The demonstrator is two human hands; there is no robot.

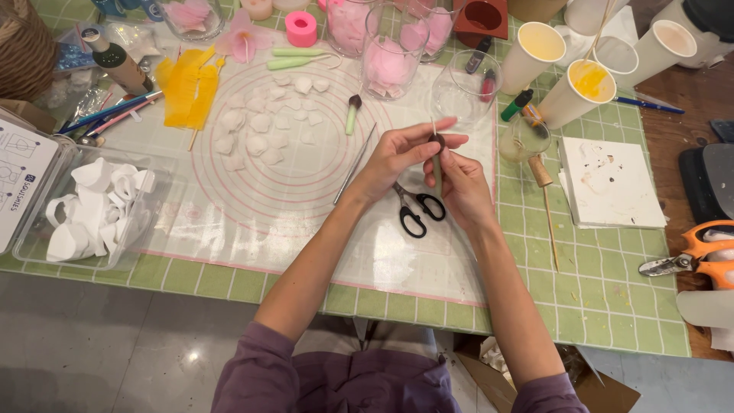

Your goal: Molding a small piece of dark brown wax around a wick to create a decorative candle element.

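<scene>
A person in purple sleeves works over a translucent craft mat [306, 222] printed with pink concentric rings, spread on a green checked cloth [604, 298] that covers the counter. Both hands meet above the mat's right half. The left hand [397, 153] pinches a small dark brown bead-like piece [437, 141] between thumb and forefinger, its fingers closed on it; a thin pale stick [433, 126] rises from the piece. The right hand [462, 187] sits just below and behind, its fingers clenched around a green stem [437, 166] that runs down from the same piece. Directly beneath the hands, black-handled scissors [417, 210] lie on the mat, and metal tweezers [354, 164] rest at a slant just left of the left wrist.

White petal shapes [256, 130] are laid out inside the rings, near a short green stem with a dark tip [352, 113]. To the left, a clear plastic tray [92, 206] holds curled white pieces. Glass jars of pink material [390, 53] stand along the far edge, beside yellow fringed paper [191, 88] and a pink tape roll [300, 28]. On the right stand paper cups [577, 92], one with yellow inside, a white pad [612, 183], and orange-handled pliers [699, 256].
</scene>
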